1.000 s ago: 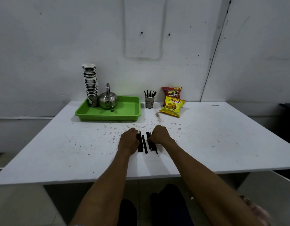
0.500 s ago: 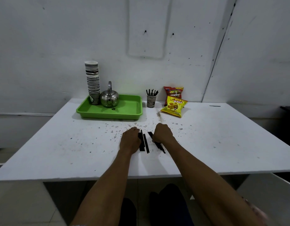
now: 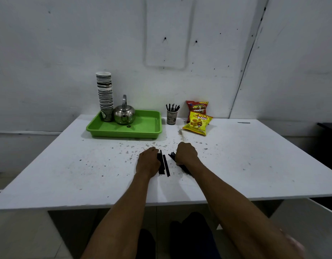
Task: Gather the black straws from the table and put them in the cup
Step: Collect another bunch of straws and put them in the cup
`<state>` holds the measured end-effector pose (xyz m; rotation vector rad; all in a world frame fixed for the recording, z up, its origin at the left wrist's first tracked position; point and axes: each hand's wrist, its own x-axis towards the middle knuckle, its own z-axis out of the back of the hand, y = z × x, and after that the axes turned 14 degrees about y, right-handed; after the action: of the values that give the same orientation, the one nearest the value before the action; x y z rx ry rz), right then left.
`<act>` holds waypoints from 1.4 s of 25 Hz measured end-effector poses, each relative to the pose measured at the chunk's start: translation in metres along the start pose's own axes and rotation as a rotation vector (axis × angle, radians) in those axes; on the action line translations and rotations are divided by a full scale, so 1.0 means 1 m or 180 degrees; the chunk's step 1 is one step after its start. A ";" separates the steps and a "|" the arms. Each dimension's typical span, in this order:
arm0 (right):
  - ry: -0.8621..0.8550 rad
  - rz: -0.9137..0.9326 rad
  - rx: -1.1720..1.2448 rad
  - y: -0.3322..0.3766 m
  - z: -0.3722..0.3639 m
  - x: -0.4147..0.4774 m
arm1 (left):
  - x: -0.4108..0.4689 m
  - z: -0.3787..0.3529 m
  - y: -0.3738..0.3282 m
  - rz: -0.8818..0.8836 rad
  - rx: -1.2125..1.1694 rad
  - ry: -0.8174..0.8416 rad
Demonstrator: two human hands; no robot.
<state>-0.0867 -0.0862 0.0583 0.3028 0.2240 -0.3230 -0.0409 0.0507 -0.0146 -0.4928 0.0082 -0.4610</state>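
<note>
Two batches of black straws flat on counter, well short of paper cup. Right hand closed on angled bundle; left hand fingers curled beside loose ones, hold unclear. Light, stiff, slick, prone to roll: pinch bundle mid-length.

Head camera looks forward and down across the white table toward the wall.

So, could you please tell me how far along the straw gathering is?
Some straws already stand in the cup. The right hand is closed on a bunch; the left hand rests against loose straws on the table. Those remain, plus one at the far right edge.
</note>
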 end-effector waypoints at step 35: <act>-0.0153 -0.0001 0.0535 -0.027 0.000 0.017 | 0.009 -0.008 0.009 0.0070 -0.0201 -0.0129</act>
<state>-0.0803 -0.1153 0.0465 0.4605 0.1496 -0.3499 -0.0294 0.0503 -0.0246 -0.5634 -0.0108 -0.4301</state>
